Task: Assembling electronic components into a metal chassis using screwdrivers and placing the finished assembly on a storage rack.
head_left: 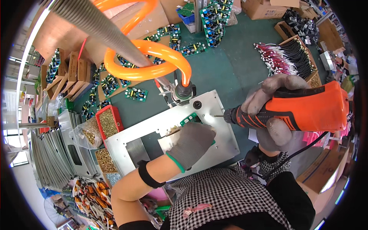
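My left hand (192, 143), in a grey glove with a green cuff, is bent over a silver metal panel (218, 143) with cutouts. Its curled fingers close on a small green circuit board (189, 118), whose far end peeks out; the fingertips are hidden. My right hand (274, 90), in a worn grey glove, wraps around an orange and black power drill (310, 109). The drill lies level above the panel's right edge, its thin bit pointing left toward the panel. A hanging tool on an orange coiled hose (149, 71) hangs at the panel's far edge.
Red bin of screws (109, 120) and more fastener trays stand left of the panel. Green circuit boards (136, 94) lie across the far left bench (234, 65). Bundled wires (285, 57) sit at far right. Stacked grey panels (51, 157) lean at left; a cardboard box (322, 170) is lower right.
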Demonstrator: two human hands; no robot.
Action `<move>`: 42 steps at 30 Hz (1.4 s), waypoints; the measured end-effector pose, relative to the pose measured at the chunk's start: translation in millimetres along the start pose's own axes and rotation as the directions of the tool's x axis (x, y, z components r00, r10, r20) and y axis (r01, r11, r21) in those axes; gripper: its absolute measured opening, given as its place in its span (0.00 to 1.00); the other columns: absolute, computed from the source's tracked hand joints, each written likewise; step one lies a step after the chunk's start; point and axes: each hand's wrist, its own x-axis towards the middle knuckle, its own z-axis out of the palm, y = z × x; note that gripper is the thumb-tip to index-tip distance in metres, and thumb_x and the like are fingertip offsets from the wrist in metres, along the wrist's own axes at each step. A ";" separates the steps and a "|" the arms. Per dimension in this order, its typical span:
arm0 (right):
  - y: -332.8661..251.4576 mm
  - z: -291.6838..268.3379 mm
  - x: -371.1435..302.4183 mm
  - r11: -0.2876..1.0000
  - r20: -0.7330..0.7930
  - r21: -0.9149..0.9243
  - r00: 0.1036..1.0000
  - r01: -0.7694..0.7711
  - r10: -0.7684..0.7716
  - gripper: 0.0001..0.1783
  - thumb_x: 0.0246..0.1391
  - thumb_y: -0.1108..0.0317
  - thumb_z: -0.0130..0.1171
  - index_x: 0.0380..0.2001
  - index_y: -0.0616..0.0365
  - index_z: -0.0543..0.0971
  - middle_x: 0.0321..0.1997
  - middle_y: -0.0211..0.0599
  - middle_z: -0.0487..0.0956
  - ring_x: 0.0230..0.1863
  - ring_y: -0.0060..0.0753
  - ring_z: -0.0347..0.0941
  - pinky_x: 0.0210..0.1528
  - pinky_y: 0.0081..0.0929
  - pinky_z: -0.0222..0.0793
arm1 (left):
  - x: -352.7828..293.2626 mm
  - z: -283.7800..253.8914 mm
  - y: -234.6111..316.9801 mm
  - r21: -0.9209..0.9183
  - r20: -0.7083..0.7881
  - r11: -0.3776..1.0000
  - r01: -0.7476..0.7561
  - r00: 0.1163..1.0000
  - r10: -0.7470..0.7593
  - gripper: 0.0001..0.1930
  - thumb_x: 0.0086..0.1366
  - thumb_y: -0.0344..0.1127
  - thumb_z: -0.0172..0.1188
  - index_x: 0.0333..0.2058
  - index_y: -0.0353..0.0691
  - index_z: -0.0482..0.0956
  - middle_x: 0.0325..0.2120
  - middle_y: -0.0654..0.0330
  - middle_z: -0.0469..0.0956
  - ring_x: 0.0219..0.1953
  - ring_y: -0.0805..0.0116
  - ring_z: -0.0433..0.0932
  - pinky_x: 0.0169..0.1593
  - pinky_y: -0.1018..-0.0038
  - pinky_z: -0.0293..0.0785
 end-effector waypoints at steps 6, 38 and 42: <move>-8.2 -6.8 4.9 0.999 -0.017 -0.030 0.999 0.033 -0.033 0.33 0.42 0.73 0.62 0.54 0.61 0.63 0.45 0.50 0.72 0.30 0.34 0.77 0.27 0.32 0.76 | -11.0 -14.6 12.5 -0.019 0.003 0.998 -0.052 0.999 0.052 0.07 0.56 0.33 0.54 0.34 0.40 0.73 0.24 0.62 0.74 0.26 0.65 0.78 0.24 0.71 0.73; 26.5 16.2 -5.5 0.950 0.098 -0.275 0.978 -0.151 0.184 0.30 0.45 0.79 0.59 0.52 0.59 0.60 0.46 0.47 0.69 0.33 0.30 0.76 0.36 0.33 0.76 | 5.6 -19.1 12.5 -0.209 0.288 0.978 0.020 0.957 0.042 0.09 0.58 0.34 0.56 0.35 0.37 0.76 0.32 0.59 0.75 0.39 0.65 0.78 0.38 0.73 0.78; 25.9 14.3 -3.1 0.923 0.152 -0.369 0.973 -0.110 0.176 0.30 0.44 0.79 0.59 0.52 0.59 0.60 0.46 0.47 0.69 0.33 0.29 0.76 0.37 0.34 0.76 | 6.3 -22.5 10.0 -0.204 0.277 0.979 0.003 0.959 0.055 0.09 0.58 0.35 0.56 0.35 0.38 0.77 0.31 0.60 0.75 0.38 0.65 0.78 0.37 0.73 0.78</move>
